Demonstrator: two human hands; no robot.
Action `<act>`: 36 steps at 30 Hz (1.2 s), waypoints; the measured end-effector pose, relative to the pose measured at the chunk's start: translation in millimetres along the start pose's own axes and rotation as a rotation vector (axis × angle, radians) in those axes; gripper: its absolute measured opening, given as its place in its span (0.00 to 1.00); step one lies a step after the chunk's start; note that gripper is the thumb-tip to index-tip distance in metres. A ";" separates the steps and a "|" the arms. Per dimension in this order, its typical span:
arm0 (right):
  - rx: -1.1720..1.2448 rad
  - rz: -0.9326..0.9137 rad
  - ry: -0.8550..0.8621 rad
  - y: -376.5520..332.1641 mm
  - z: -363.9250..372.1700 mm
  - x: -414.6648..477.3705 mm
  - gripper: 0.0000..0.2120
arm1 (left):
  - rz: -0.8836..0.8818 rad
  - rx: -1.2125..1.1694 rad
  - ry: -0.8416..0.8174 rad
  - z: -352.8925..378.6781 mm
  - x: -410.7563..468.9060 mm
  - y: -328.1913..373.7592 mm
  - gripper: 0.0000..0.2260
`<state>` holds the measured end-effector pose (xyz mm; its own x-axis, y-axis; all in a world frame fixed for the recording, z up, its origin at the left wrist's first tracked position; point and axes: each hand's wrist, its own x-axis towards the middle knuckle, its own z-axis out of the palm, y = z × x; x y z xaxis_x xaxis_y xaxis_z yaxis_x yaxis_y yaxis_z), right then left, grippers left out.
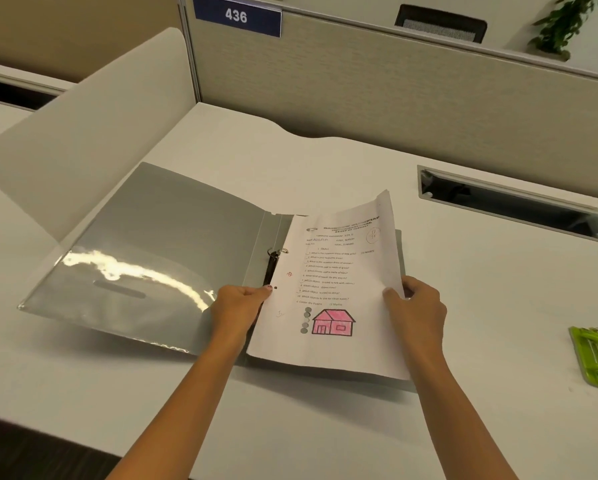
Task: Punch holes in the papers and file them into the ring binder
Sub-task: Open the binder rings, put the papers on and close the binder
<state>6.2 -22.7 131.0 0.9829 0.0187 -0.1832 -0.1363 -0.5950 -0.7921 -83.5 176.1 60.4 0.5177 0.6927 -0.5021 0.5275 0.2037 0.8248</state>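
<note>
While both hands pinch the papers at mid-frame, left hand on the punched edge, right hand on the outer edge, the sheets' long axis runs parallel to the open ring binder's spine, holes just beside the rings, left hand nearer.

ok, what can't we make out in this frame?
Head view:
Lower ring of ring binder: hidden by left hand and papers.
hole punch: cut off by right edge.
Print on papers: too small, blurred.
right hand: fingers behind papers.
</note>
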 end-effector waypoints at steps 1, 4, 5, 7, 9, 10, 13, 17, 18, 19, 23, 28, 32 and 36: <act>0.001 -0.005 0.003 -0.7 0.2 -1.0 0.13 | -0.016 -0.048 -0.005 0.1 -1.1 0.2 0.07; 0.012 -0.010 0.017 -1.1 1.9 -5.1 0.12 | -0.073 -0.166 -0.029 -1.1 -2.4 1.7 0.04; 0.014 -0.011 0.022 -0.8 2.5 -6.4 0.12 | -0.086 -0.186 -0.035 -1.7 -2.5 2.3 0.04; 0.012 -0.010 0.025 0.2 2.7 -8.5 0.11 | -0.112 -0.223 -0.051 -2.9 -2.5 2.9 0.04; 0.012 -0.008 0.024 1.3 2.1 -9.8 0.11 | -0.141 -0.254 -0.084 -3.7 -2.0 2.0 0.04; 0.014 -0.009 0.024 1.5 1.7 -10.3 0.11 | -0.160 -0.268 -0.107 -3.9 -1.5 1.3 0.04; 0.026 -0.009 0.025 -0.2 0.6 -11.4 0.12 | -0.219 -0.311 -0.181 -3.7 1.1 -1.4 0.04; 0.007 -0.029 0.032 -0.8 -0.2 -10.1 0.12 | -0.292 -0.383 -0.243 -1.1 4.6 -1.5 0.03; -0.004 -0.038 0.037 -0.6 -0.2 -9.5 0.12 | -0.306 -0.397 -0.251 -0.2 4.6 -1.6 0.03; -0.014 -0.044 0.041 -0.6 -0.1 -9.0 0.12 | -0.311 -0.409 -0.256 0.5 4.0 -1.9 0.03; -0.067 -0.047 0.052 2.7 2.5 -3.9 0.14 | -0.232 -0.368 -0.218 5.1 -2.0 -5.1 0.06; -0.155 -0.019 0.058 13.0 11.4 8.4 0.14 | -0.119 -0.233 -0.142 7.7 -8.3 -8.9 0.03; -0.187 0.011 0.071 28.8 22.5 16.7 0.16 | 0.111 0.074 0.054 3.0 -11.7 -9.4 0.04; -0.337 0.054 0.121 40.4 35.7 17.5 0.23 | 0.310 0.191 0.237 0.1 -9.0 -13.7 0.10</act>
<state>13.4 -17.7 75.0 0.9857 -0.1033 -0.1331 -0.1597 -0.8246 -0.5427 -95.3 167.0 53.6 0.5136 0.8454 -0.1464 0.4983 -0.1550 0.8531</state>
